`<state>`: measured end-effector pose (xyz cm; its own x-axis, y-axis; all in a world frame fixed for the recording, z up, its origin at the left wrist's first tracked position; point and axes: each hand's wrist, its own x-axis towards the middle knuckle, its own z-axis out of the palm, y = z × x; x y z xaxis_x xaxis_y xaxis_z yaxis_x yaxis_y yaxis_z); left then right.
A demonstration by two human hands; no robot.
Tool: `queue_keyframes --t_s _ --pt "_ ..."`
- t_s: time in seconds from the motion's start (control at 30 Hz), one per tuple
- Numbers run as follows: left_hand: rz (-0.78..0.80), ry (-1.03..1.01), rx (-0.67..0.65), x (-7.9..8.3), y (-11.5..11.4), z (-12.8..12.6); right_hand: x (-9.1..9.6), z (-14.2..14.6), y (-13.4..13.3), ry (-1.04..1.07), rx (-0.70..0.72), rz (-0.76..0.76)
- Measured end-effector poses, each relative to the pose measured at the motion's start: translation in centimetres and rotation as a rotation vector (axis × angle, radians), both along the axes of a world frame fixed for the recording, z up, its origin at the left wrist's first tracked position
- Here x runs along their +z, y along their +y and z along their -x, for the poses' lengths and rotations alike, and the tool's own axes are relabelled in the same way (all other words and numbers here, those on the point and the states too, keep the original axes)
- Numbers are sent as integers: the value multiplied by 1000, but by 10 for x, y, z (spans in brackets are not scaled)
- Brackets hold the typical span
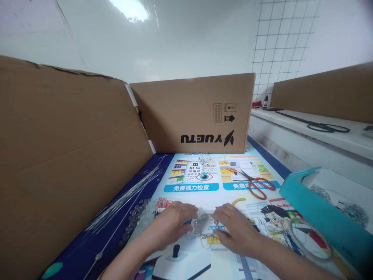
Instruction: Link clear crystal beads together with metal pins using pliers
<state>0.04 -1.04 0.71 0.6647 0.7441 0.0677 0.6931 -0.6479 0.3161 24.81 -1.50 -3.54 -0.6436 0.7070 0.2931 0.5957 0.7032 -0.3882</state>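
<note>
A strand of clear round beads on thin wire [204, 236] lies between my two hands, low in the middle of the view. My left hand [171, 221] curls its fingers and thumb at the strand's left side, near a small clear, shiny piece [202, 221] that I cannot make out well. On the other side, my right hand [239, 230] holds the strand with bent fingers, beads showing at its fingertips. Loose clear beads [140, 214] are heaped left of my left hand, partly behind it.
Red-handled scissors [258, 186] lie beyond my right hand. A ring-shaped roll [310, 238] and a teal box [326, 210] with coiled beads are at right. Thin wires [128, 198] lie left. Cardboard panels [192, 116] stand behind and left. A wire tangle [205, 158] sits at the back.
</note>
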Motion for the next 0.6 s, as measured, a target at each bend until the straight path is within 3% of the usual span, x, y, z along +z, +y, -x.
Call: queue_keyframes --t_s 0.6 --pt "169 63 30 -22 4 5 2 1 -1 -179 -38 92"
